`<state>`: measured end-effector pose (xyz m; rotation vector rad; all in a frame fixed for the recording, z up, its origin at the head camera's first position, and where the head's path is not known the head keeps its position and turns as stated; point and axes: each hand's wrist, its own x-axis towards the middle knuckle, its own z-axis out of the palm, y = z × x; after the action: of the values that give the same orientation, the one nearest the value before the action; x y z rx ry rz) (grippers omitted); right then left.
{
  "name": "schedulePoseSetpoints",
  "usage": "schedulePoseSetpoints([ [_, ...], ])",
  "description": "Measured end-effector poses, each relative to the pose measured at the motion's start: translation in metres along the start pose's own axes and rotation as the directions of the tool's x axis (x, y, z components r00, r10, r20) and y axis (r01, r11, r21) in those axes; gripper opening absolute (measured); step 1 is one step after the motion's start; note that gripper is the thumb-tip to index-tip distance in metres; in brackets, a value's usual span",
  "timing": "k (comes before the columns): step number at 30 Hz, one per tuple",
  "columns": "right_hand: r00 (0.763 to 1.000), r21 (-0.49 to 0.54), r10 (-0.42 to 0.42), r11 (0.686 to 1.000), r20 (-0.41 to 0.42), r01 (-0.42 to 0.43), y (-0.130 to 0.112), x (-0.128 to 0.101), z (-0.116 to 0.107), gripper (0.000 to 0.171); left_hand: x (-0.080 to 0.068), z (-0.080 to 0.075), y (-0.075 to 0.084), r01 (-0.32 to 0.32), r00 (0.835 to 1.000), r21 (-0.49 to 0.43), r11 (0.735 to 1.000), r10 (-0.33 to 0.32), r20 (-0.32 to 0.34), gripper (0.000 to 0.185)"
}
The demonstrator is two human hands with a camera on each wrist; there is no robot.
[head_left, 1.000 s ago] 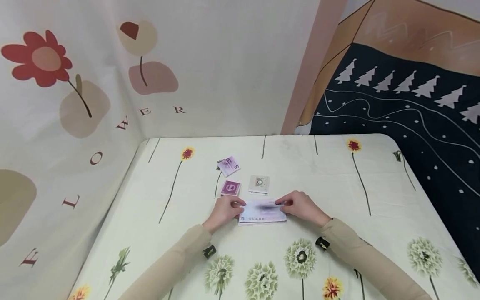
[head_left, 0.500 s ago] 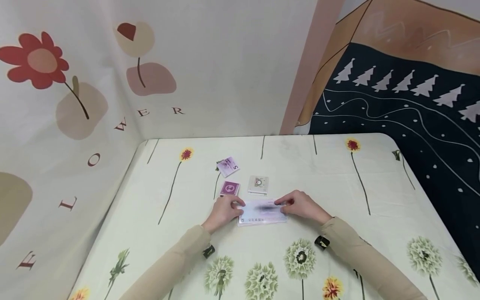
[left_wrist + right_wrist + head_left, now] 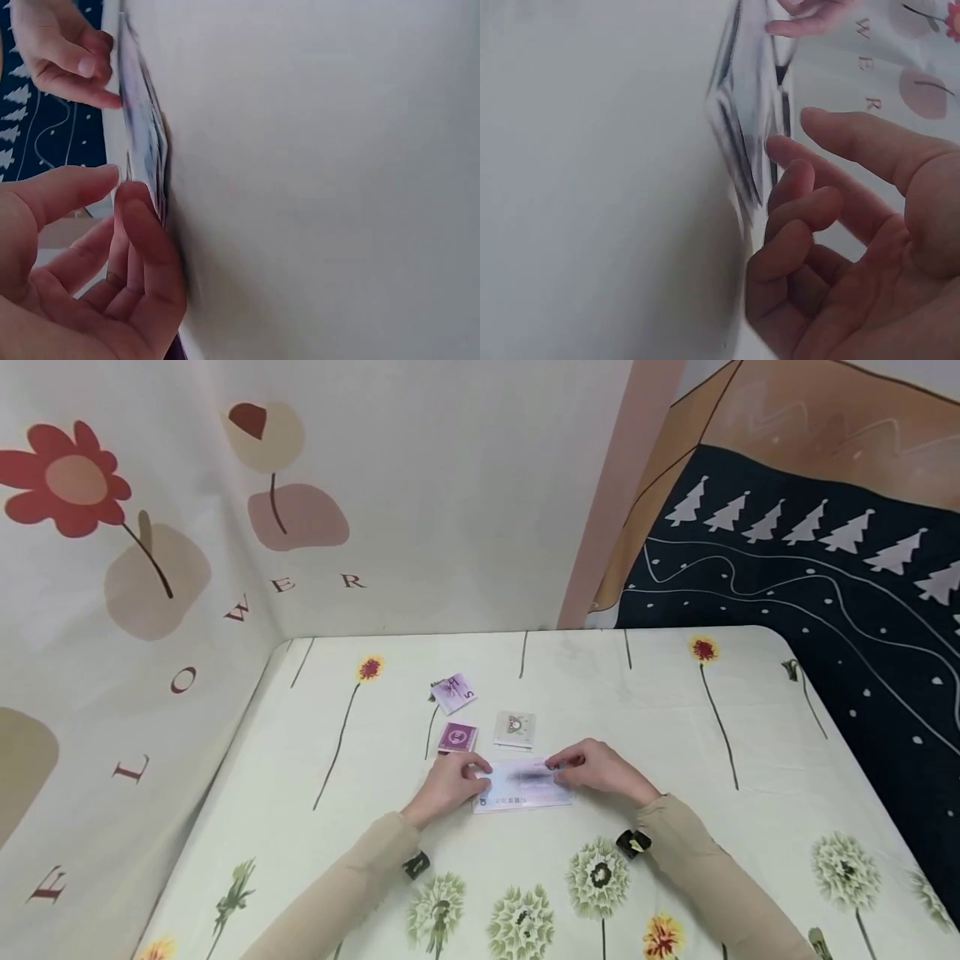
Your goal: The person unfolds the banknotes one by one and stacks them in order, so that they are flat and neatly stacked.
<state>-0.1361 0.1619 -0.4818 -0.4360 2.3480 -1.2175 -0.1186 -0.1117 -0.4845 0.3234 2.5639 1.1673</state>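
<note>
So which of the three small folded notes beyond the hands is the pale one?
The right one, cream with a small printed figure. The other two, the nearer and the farther, are purple.

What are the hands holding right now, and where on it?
A small stack of banknotes lying on the table: the left hand pinches its left end, the right hand its right end.

- A purple folded note lies on the table.
- A purple square card lies nearer.
- Just beside it lies a pale card.
- Flower-print cloth hangs behind.
</note>
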Motion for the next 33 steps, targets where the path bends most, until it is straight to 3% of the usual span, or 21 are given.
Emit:
schedulePoseSetpoints([
  [7, 0.997, 0.050, -0.057, 0.997, -0.054, 0.060, -0.007, 0.008, 0.005, 0.028, -0.002, -0.004, 0.003, 0.021, 0.998, -0.147, 0.989, -0.013, 0.056, 0.016],
  [15, 0.996, 0.093, -0.078, 0.992, -0.036, 0.081, -0.010, 0.024, 0.009, 0.032, 0.006, -0.020, 0.005, 0.096, 0.995, -0.247, 0.964, -0.102, -0.012, 0.013],
  [19, 0.998, 0.130, -0.054, 0.990, -0.036, 0.058, -0.014, 0.030, 0.010, 0.033, 0.012, -0.031, 0.001, 0.124, 0.990, -0.340, 0.932, -0.142, -0.028, 0.014],
  [23, 0.998, 0.153, -0.036, 0.987, -0.051, 0.044, -0.018, 0.038, 0.011, 0.033, 0.019, -0.045, -0.004, 0.133, 0.984, -0.448, 0.884, -0.171, -0.046, 0.019],
  [27, 0.998, 0.170, -0.027, 0.985, -0.065, 0.038, -0.021, 0.046, 0.013, 0.032, 0.028, -0.058, -0.010, 0.131, 0.972, -0.513, 0.848, -0.212, -0.102, 0.022],
  [33, 0.997, 0.194, 0.001, 0.981, -0.072, 0.013, -0.024, 0.057, 0.016, 0.030, 0.043, -0.072, -0.022, 0.102, 0.957, -0.489, 0.866, -0.220, -0.190, 0.028],
])
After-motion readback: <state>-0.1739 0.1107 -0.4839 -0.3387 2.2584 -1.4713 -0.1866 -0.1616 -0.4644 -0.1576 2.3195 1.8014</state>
